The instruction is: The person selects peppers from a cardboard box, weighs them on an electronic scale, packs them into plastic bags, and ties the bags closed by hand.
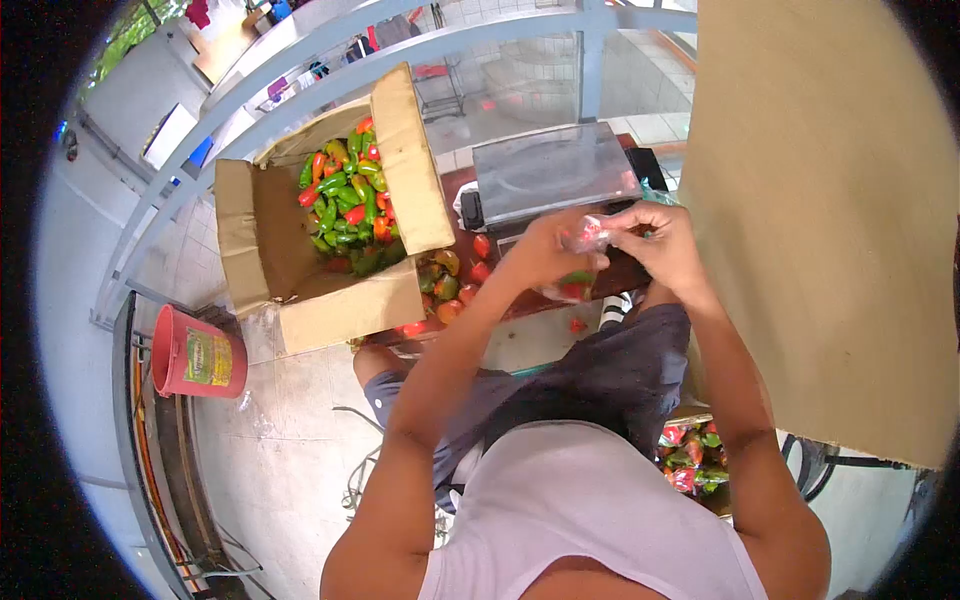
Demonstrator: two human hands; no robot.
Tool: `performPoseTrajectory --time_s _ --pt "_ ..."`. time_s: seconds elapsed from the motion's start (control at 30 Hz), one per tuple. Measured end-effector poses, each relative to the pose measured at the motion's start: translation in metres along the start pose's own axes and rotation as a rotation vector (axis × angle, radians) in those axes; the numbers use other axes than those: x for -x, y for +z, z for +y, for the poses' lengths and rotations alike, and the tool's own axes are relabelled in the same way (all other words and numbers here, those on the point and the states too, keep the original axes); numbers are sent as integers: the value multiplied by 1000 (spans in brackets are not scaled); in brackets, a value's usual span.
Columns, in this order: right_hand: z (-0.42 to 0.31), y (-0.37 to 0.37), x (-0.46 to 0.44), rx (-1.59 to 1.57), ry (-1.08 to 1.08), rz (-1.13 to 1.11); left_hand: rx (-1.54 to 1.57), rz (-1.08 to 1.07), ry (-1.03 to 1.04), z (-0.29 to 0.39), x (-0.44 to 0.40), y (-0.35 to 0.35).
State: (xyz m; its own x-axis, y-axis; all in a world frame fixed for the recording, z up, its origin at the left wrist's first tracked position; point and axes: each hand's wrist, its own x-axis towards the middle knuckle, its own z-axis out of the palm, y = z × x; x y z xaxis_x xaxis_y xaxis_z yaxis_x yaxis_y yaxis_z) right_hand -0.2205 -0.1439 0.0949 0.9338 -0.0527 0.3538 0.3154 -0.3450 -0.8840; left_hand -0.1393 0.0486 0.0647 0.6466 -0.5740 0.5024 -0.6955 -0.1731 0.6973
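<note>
A small clear plastic bag (574,287) with red and green peppers inside hangs below my left hand (548,250), whose fingers are closed around its upper part. My right hand (658,245) pinches at the gathered top of the bag, where something red shows through the plastic. Just beyond my hands is a scale with a flat metal plate (550,172). Loose red and green peppers (447,285) lie on the dark red surface to the left of my left forearm. Further left, a tilted open cardboard box (285,240) contains many green and red peppers (350,195).
A large cardboard sheet (820,230) stands close on my right. Bagged peppers (692,455) fill a box beside my right hip. On the left are a red bucket (222,362) and a metal railing (340,75). A cable (360,465) lies on the tiled floor.
</note>
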Motion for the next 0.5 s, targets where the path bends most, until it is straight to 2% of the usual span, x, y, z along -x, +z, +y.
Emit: performPoseTrajectory --time_s 0.1,0.13,0.2,0.23,0.27,0.33,0.37,0.4,0.5 --pt "-12 -22 -13 83 -167 -169 243 -107 -194 26 -3 -22" --pt "-26 -30 -18 123 -251 -223 460 -95 -214 45 -10 -27" --pt "-36 -37 -31 234 -388 -503 440 -143 159 72 -27 -32" --pt "-45 -32 -28 251 -240 -610 419 -163 345 87 -34 -37" --pt "-60 -23 -22 267 -94 -716 383 -242 214 110 -31 -49" --pt "-66 6 -13 68 112 -1052 309 -143 137 138 -30 -73" --pt "-59 19 -4 -97 142 -1178 270 -95 87 142 -23 -81" --pt "-52 31 6 -261 194 -1306 260 21 151 137 -16 -88" --pt "-43 56 61 -579 304 -1306 105 181 -8 113 23 -101"
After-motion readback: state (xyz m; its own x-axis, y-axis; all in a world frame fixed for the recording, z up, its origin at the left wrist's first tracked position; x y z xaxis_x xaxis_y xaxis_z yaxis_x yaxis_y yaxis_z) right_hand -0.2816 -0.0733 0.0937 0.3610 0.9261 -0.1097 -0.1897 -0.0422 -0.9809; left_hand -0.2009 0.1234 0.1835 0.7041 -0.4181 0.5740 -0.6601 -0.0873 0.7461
